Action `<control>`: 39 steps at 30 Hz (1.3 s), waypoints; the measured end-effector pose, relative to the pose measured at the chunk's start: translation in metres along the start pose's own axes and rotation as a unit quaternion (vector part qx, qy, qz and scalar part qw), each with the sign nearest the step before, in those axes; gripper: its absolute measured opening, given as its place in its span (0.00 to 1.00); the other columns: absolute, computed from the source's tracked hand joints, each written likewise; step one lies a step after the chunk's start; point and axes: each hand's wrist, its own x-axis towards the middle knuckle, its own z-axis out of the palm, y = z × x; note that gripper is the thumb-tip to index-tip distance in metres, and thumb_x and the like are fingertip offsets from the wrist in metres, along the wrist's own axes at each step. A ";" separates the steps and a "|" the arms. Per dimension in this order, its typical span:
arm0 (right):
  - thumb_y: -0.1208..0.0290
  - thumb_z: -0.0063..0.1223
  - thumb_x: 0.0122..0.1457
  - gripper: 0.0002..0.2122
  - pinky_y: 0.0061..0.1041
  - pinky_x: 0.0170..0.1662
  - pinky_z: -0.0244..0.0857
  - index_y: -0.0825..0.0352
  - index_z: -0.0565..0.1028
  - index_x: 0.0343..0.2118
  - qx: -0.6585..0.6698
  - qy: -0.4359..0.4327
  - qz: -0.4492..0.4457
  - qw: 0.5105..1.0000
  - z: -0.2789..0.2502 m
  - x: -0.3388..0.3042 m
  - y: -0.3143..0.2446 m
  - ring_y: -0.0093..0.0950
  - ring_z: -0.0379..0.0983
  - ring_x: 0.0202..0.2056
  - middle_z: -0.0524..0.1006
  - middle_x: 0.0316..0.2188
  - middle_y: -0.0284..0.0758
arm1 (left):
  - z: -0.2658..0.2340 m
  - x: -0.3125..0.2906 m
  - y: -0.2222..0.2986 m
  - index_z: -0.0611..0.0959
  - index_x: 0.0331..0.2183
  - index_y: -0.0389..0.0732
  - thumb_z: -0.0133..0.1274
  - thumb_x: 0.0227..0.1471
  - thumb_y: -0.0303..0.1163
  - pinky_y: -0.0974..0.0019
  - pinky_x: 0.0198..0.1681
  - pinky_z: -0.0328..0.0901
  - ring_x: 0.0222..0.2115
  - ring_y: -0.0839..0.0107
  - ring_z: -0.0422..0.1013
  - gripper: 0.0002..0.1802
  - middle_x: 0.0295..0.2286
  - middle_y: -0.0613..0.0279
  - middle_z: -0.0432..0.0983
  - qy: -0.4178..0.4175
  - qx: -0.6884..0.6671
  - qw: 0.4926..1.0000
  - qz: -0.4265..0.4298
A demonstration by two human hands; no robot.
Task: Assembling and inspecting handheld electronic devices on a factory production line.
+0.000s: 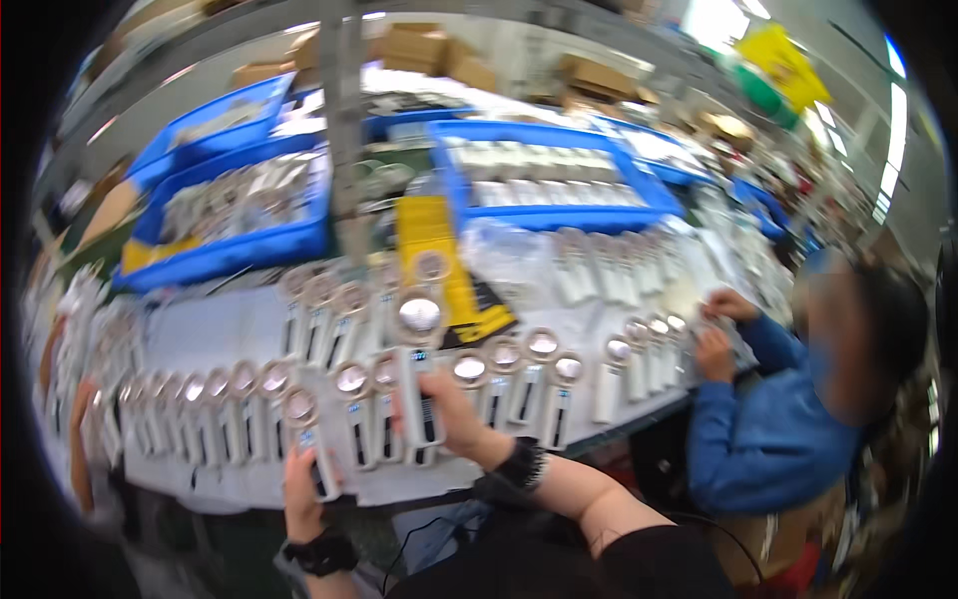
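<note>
My left hand [300, 491] is closed round the lower handle of a slim white handheld device [302, 407] with a round, shiny, copper-rimmed head. It is tilted slightly over the table's near edge. My right hand [457, 413] grips a second white device [420, 321] of the same kind, raised upright, with a dark strip and a lit display on its handle. Motion blur hides the finer detail of both. Close by on the white-covered table [225, 324] lie several like devices [353, 384], their round heads pointing away from me. More devices [540, 349] lie right of my right hand.
Blue trays [439, 180] of white pieces stand at the back, beside a grey post [342, 130]. A yellow-and-black package [431, 235] lies mid-table. At right a person in a blue sleeve [743, 449] works at the table; another person's arm [80, 449] shows at far left.
</note>
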 end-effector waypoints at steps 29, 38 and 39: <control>0.61 0.37 0.61 0.23 0.20 0.28 0.66 0.68 0.55 0.56 0.030 0.045 -0.041 0.998 -0.012 -0.005 -0.040 0.23 0.69 0.23 0.71 0.24 0.35 | 0.023 0.016 -0.025 0.66 0.44 0.37 0.39 0.55 0.35 0.72 0.18 0.62 0.15 0.72 0.66 0.17 0.27 0.57 0.69 0.007 0.002 0.995 0.095; 0.57 0.37 0.59 0.17 0.21 0.27 0.66 0.70 0.70 0.30 -0.041 0.054 0.013 0.998 -0.017 0.003 -0.016 0.25 0.70 0.23 0.71 0.22 0.36 | 0.010 0.016 -0.015 0.72 0.35 0.33 0.42 0.52 0.37 0.70 0.25 0.65 0.21 0.70 0.70 0.16 0.22 0.57 0.73 -0.025 0.023 0.999 0.037; 0.57 0.37 0.59 0.18 0.21 0.27 0.66 0.70 0.71 0.29 -0.047 0.062 0.018 0.997 -0.014 0.002 -0.015 0.25 0.70 0.22 0.72 0.22 0.36 | 0.007 0.020 -0.016 0.72 0.35 0.32 0.43 0.51 0.37 0.68 0.26 0.66 0.21 0.70 0.70 0.16 0.23 0.56 0.73 -0.068 0.049 0.995 0.048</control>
